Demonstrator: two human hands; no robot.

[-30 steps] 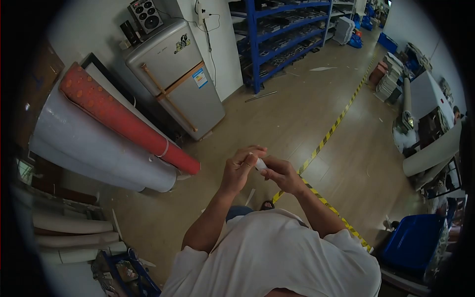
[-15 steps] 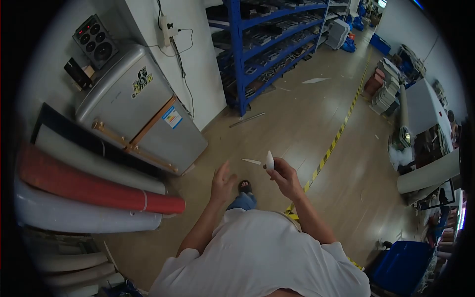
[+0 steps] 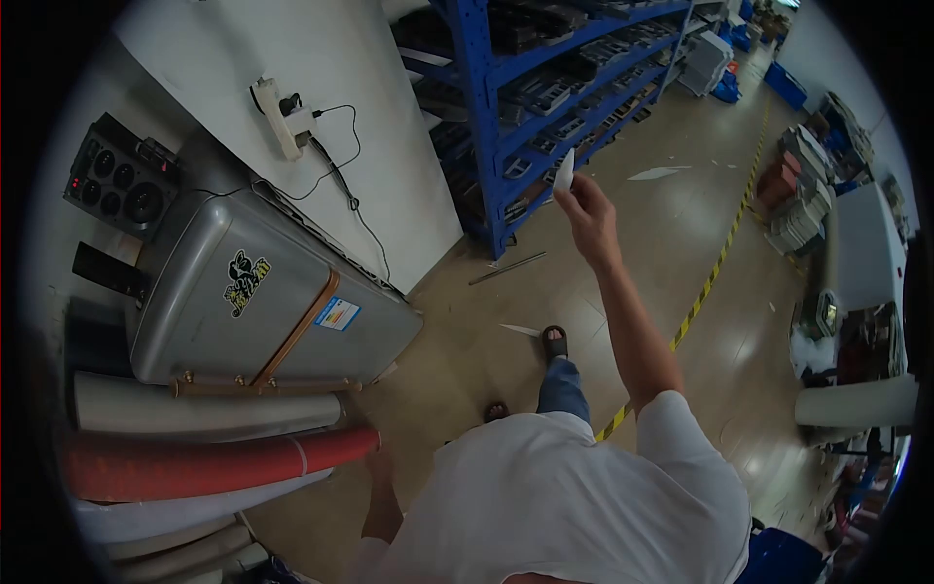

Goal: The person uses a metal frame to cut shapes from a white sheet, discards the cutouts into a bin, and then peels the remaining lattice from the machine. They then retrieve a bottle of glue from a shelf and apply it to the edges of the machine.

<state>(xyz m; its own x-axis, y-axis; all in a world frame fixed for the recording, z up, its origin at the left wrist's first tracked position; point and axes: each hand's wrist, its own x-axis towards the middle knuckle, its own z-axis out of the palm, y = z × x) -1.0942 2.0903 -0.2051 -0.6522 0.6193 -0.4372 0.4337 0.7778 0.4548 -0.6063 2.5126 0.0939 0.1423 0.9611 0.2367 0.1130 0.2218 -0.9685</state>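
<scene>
My right hand (image 3: 590, 209) is raised ahead of me at arm's length, in front of the blue shelving rack (image 3: 482, 127). Its fingers are closed on a small white pointed piece (image 3: 564, 173), whose tip points up; what kind of thing it is I cannot make out. Low on the left, my left hand (image 3: 380, 465) hangs beside the end of a red roll (image 3: 224, 464). That hand is dim and smeared, so its fingers do not show clearly.
A grey fridge (image 3: 263, 302) with a speaker (image 3: 122, 185) near it stands at left. A power strip (image 3: 279, 122) hangs on the wall. Yellow-black tape (image 3: 715, 263) runs along the floor. White scraps (image 3: 658, 173) and a thin metal strip (image 3: 508, 268) lie on the floor.
My right hand has moved up and forward with the white piece. My left hand has dropped down and left, near the red roll. My body has stepped forward, and the view has turned left.
</scene>
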